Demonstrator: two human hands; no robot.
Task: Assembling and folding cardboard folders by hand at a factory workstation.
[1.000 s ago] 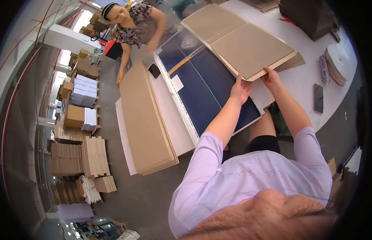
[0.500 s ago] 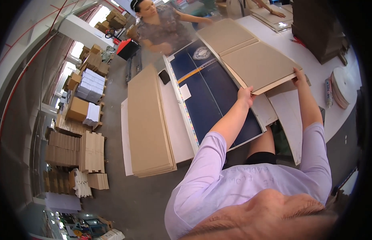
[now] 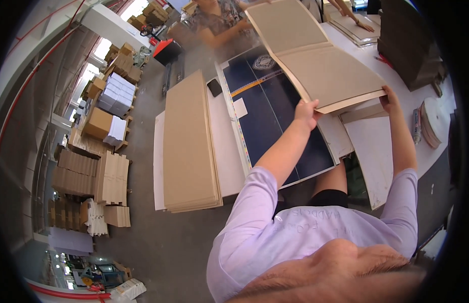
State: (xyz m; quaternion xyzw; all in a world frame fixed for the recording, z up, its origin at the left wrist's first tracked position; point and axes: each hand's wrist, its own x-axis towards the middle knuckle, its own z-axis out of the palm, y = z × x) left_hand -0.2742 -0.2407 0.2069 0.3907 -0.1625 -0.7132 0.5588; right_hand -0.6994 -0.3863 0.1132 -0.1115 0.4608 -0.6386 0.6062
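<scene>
A long greyboard panel [image 3: 333, 76] with pale folded edges is tilted up above the table, creased across its middle. Its near left corner is gripped by my left hand [image 3: 307, 114], fingers closed over the edge. My right hand [image 3: 389, 99] pinches the near right corner. Another person [image 3: 222, 30] stands across the table, a hand close to the panel's far end; whether it grips there I cannot tell. Partly covered by the panel, a dark blue printed sheet [image 3: 267, 113] lies on the table, with a yellow ruler [image 3: 254, 85] and a small white card [image 3: 240, 108] on it.
Left of the blue sheet are a black phone [image 3: 213, 87] and a stack of greyboard sheets [image 3: 186, 146]. A tape roll [image 3: 432, 121], a tube [image 3: 416, 126] and a tall dark stack [image 3: 408, 45] occupy the right side. Another person's hand [image 3: 364, 25] rests on boards at the back.
The panel has lifted at its far end and bends more at the crease. My hands keep hold of its near corners. The person opposite has leaned in, a hand now near its far end.
</scene>
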